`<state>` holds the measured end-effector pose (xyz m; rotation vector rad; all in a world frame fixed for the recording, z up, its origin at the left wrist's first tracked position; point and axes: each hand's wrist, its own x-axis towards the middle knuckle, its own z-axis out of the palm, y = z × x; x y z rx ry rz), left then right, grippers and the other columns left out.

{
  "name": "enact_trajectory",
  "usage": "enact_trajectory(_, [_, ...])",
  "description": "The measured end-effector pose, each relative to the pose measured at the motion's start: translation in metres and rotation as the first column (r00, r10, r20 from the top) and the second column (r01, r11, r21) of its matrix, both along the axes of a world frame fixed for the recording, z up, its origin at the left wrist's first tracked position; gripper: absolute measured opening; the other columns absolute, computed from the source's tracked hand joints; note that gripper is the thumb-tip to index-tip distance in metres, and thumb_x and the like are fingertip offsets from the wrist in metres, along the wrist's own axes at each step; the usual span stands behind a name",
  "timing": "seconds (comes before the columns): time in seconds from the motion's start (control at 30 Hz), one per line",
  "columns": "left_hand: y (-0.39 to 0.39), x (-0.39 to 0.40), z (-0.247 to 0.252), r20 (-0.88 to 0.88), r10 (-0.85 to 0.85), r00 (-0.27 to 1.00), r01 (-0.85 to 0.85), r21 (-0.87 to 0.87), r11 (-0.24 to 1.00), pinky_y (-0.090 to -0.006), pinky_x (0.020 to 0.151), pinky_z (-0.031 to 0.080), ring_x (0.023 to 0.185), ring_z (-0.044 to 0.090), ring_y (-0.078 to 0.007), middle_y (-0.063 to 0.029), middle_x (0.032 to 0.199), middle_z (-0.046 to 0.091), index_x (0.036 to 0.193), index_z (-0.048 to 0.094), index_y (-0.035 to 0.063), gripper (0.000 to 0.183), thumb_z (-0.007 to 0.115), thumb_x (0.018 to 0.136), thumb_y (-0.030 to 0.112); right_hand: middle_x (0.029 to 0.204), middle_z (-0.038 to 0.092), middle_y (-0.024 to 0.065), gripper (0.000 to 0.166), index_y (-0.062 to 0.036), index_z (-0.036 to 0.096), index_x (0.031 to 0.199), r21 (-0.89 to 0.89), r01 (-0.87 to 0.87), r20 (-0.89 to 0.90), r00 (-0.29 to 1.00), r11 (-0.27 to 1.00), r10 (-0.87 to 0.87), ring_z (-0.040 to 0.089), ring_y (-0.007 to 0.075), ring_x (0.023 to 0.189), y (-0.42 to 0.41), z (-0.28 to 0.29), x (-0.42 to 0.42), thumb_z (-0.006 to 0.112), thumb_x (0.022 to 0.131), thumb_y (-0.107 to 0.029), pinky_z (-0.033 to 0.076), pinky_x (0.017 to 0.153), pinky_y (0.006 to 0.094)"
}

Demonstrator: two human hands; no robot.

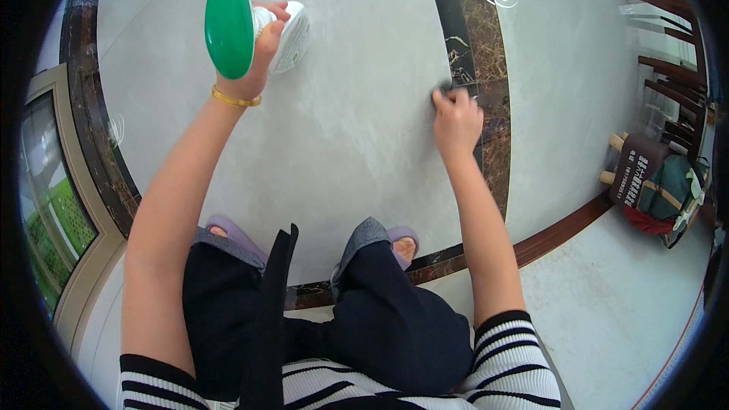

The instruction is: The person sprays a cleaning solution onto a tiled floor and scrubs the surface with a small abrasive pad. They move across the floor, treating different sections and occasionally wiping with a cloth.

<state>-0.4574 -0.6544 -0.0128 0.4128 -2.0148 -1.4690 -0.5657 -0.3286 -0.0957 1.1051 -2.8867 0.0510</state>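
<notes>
My left hand (pixel 263 60) is wrapped around the neck of a spray bottle (pixel 229 28) with a green-topped trigger head and a white body. The bottle hangs over the pale floor at the upper left, and a yellow bangle (pixel 236 98) circles that wrist. Out to the right, my right hand (pixel 459 122) is low, over the dark marble border strip (pixel 494 117). Its fingers are pinched on a small dark item (pixel 446 86), blurred and mostly hidden by the fingers, so its kind cannot be made out. Whether it touches the floor is unclear.
Glossy pale floor tiles (pixel 342 142) lie before me, with my purple slippers (pixel 405 242) on them. Dark wooden chair-like furniture (pixel 669 62) lines the right side. Near it sits a bundle of bags (pixel 663 191), one bearing writing. A beige-framed glass panel (pixel 62 182) stands at left.
</notes>
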Motion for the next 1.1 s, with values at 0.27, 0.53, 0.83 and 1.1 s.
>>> enact_trajectory(0.27, [0.000,-0.004,0.004,0.022,-0.002,1.000,0.003,-0.030,1.000,-0.0365,0.086,0.049,0.098,0.064,-0.0270,-0.0160,0.134,0.045,0.094,0.062,0.0030,0.016,0.059,0.079,0.007,0.083,0.055,-0.0018,0.023,-0.0262,0.069,0.091,0.010,0.044,0.071,0.996,0.999,-0.044,0.055,0.0204,0.074,-0.001,0.003,0.003,0.061,0.075,-0.012,0.039,0.059,0.0344])
enact_trajectory(0.53, [0.001,-0.002,0.004,0.045,-0.010,0.999,0.010,-0.004,1.000,-0.0389,0.088,0.049,0.097,0.064,-0.0267,-0.0158,0.134,0.045,0.102,0.059,0.0025,0.025,0.059,0.077,0.007,0.085,0.055,-0.0006,0.018,-0.0245,0.068,0.089,-0.085,0.015,-0.045,0.999,0.996,-0.019,0.056,0.0214,0.076,-0.022,-0.010,-0.020,0.061,0.076,-0.013,0.042,0.062,0.0360])
enact_trajectory(0.83, [0.001,0.001,0.003,0.063,0.001,0.998,0.002,-0.037,0.999,-0.0392,0.089,0.048,0.098,0.064,-0.0283,-0.0172,0.133,0.045,0.100,0.060,0.0026,0.024,0.060,0.077,0.009,0.086,0.055,0.0004,0.022,-0.0237,0.068,0.090,-0.159,-0.039,-0.069,0.997,0.987,0.029,0.055,0.0222,0.077,-0.050,-0.015,-0.049,0.057,0.077,-0.010,0.044,0.063,0.0381])
enact_trajectory(1.1, [0.005,-0.004,0.002,0.016,0.044,0.999,-0.042,-0.099,0.994,-0.0385,0.086,0.049,0.096,0.065,-0.0282,-0.0176,0.134,0.043,0.095,0.061,0.0023,0.018,0.061,0.078,0.009,0.082,0.055,-0.0013,0.025,-0.0225,0.068,0.091,-0.091,-0.175,0.020,0.984,0.980,0.177,0.054,0.0193,0.073,-0.020,0.003,0.000,0.063,0.070,-0.009,0.038,0.059,0.0344])
